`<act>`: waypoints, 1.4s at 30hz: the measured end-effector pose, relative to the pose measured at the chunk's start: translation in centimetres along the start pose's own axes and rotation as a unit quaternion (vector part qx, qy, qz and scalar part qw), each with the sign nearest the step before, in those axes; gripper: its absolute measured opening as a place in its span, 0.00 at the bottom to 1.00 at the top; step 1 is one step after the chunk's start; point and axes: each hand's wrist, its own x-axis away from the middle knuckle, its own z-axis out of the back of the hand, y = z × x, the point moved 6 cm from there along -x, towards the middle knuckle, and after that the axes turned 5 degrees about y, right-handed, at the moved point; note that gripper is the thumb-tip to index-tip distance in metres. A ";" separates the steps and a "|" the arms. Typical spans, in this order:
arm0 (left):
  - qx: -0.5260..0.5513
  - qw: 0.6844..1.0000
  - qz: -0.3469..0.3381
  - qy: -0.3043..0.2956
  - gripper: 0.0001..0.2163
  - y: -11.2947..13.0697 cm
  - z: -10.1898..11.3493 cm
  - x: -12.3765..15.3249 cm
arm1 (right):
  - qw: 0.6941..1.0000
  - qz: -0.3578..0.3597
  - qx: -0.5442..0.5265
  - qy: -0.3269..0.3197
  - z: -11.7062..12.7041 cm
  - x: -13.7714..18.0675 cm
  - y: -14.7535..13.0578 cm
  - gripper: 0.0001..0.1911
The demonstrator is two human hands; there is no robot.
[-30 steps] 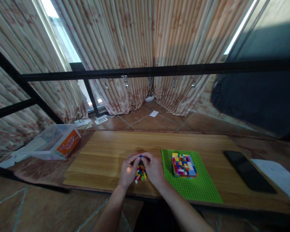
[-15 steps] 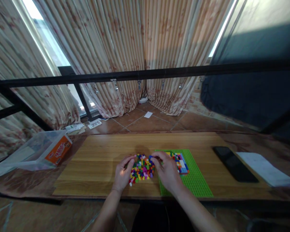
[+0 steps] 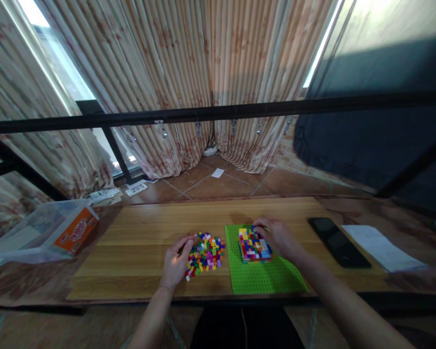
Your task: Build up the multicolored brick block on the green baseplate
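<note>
Pleated curtains with a reddish flower pattern [image 3: 160, 68] are hung behind a black metal rail [image 3: 203, 114], well beyond the fingers, and a light-brown wooden desk [image 3: 138, 247] is placed below the fingers. The left hand [image 3: 174, 265] is held at the left edge of a loose heap of small multicoloured plastic bricks [image 3: 206, 254]; its thumb and forefinger are kept near each other, but whether a brick is pinched cannot be told. The right hand [image 3: 280, 238] is held over the far right part of a rectangular block of multicoloured plastic bricks [image 3: 253, 246]. This block is set on a flat green studded baseplate [image 3: 256, 285], below and to the left of the right fingers. These fingers are bent close together; dark blue is seen at their tips, but whether something is gripped cannot be told. The step in hand is judged to be the adding of a brick on the block's top. For this, careful lining-up with the studs and a straight, gentle press would be needed.
</note>
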 end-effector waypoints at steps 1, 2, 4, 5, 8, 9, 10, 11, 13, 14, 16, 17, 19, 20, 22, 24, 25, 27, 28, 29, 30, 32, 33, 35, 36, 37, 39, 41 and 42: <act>-0.002 1.000 0.000 -0.001 0.14 0.0 0.0 0.0 | 1.000 0.001 -0.001 -0.003 -0.2 0.0 0.0 0.10; -0.004 1.000 0.000 -0.001 0.14 0.1 0.0 0.0 | 1.000 0.003 -0.002 -0.005 -0.4 -0.1 0.1 0.10; -0.008 1.000 0.001 -0.003 0.14 0.1 -0.1 0.0 | 1.000 0.008 -0.003 -0.011 -0.7 -0.1 0.2 0.10; -0.009 1.000 0.001 -0.002 0.14 0.1 -0.1 0.0 | 1.000 0.011 -0.001 -0.013 -0.8 -0.1 0.2 0.10; -0.012 1.000 0.002 -0.001 0.14 0.1 -0.1 0.0 | 1.000 0.011 0.008 -0.015 -0.9 -0.3 0.3 0.10; -0.013 1.000 0.002 -0.001 0.14 0.0 -0.1 -0.1 | 1.000 0.010 0.010 -0.017 -0.8 -0.3 0.2 0.10; -0.013 1.000 0.002 -0.002 0.14 0.0 -0.1 -0.1 | 1.000 0.009 0.010 -0.019 -0.8 -0.4 0.2 0.10; -0.013 1.000 0.001 -0.003 0.14 0.0 -0.1 -0.1 | 1.000 0.009 0.010 -0.022 -0.8 -0.4 0.1 0.10; -0.011 1.000 0.000 -0.004 0.14 -0.1 -0.1 -0.1 | 1.000 0.011 0.008 -0.025 -0.7 -0.5 -0.1 0.10; -0.010 1.000 0.000 -0.004 0.14 -0.2 -0.1 -0.1 | 1.000 0.013 0.007 -0.026 -0.7 -0.5 -0.2 0.10; -0.009 1.000 -0.002 -0.003 0.14 -0.3 -0.1 -0.1 | 0.999 0.011 0.005 -0.030 -0.6 -0.5 -0.2 0.10; -0.009 1.000 -0.003 -0.003 0.14 -0.3 -0.1 -0.1 | 0.999 0.009 0.001 -0.035 -0.6 -0.5 -0.2 0.10; -0.009 1.000 -0.005 -0.004 0.14 -0.4 -0.2 -0.1 | 0.999 0.004 -0.009 -0.048 -0.7 -0.6 -0.1 0.09; -0.009 1.000 -0.006 -0.005 0.14 -0.4 -0.2 -0.1 | 0.998 0.003 -0.015 -0.055 -0.8 -0.7 0.1 0.09; -0.012 1.000 -0.009 -0.008 0.13 -0.4 -0.2 -0.1 | 0.997 0.000 -0.027 -0.068 -1.0 -0.8 0.4 0.09; -0.015 1.000 -0.010 -0.010 0.13 -0.4 -0.3 0.0 | 0.996 -0.002 -0.036 -0.080 -1.2 -1.0 0.8 0.09; -0.014 1.000 -0.010 -0.011 0.13 -0.4 -0.3 0.0 | 0.996 -0.004 -0.040 -0.085 -1.3 -1.2 1.0 0.09; -0.011 1.000 -0.009 -0.011 0.13 -0.3 -0.4 0.0 | 0.995 -0.008 -0.047 -0.092 -1.5 -1.4 1.4 0.09; -0.009 1.000 -0.008 -0.010 0.13 -0.3 -0.4 0.0 | 0.994 -0.011 -0.052 -0.094 -1.6 -1.5 1.5 0.09; -0.008 1.000 -0.007 -0.010 0.13 -0.2 -0.3 0.0 | 0.994 -0.013 -0.055 -0.097 -1.7 -1.5 1.6 0.09; -0.008 1.000 -0.006 -0.010 0.13 -0.2 -0.3 0.0 | 0.993 -0.015 -0.057 -0.100 -1.7 -1.6 1.6 0.09; -0.006 1.000 -0.001 -0.009 0.14 -0.2 -0.3 0.0 | 0.992 -0.019 -0.063 -0.104 -1.9 -1.5 1.7 0.09; -0.004 1.000 0.002 -0.009 0.14 -0.1 -0.2 0.0 | 0.992 -0.021 -0.070 -0.104 -1.9 -1.4 1.7 0.09; 0.001 1.000 0.008 -0.011 0.14 -0.1 -0.2 0.0 | 0.991 -0.030 -0.096 -0.088 -1.7 -1.1 1.8 0.09; 0.004 1.000 0.010 -0.011 0.14 0.0 -0.2 0.1 | 0.991 -0.037 -0.112 -0.066 -1.4 -0.9 1.9 0.10; 0.007 1.000 0.009 -0.013 0.14 0.0 -0.2 0.1 | 0.991 -0.045 -0.123 -0.033 -1.0 -0.6 2.2 0.11; 0.012 1.000 0.007 -0.011 0.14 0.1 -0.3 0.1 | 0.988 -0.064 -0.132 0.055 0.3 0.2 2.6 0.13; 0.017 1.000 0.008 -0.006 0.14 0.1 -0.3 0.2 | 0.978 -0.088 -0.133 0.132 1.3 1.2 2.6 0.14; 0.018 1.000 0.010 -0.004 0.14 0.1 -0.3 0.2 | 0.973 -0.100 -0.138 0.156 1.5 1.9 2.4 0.14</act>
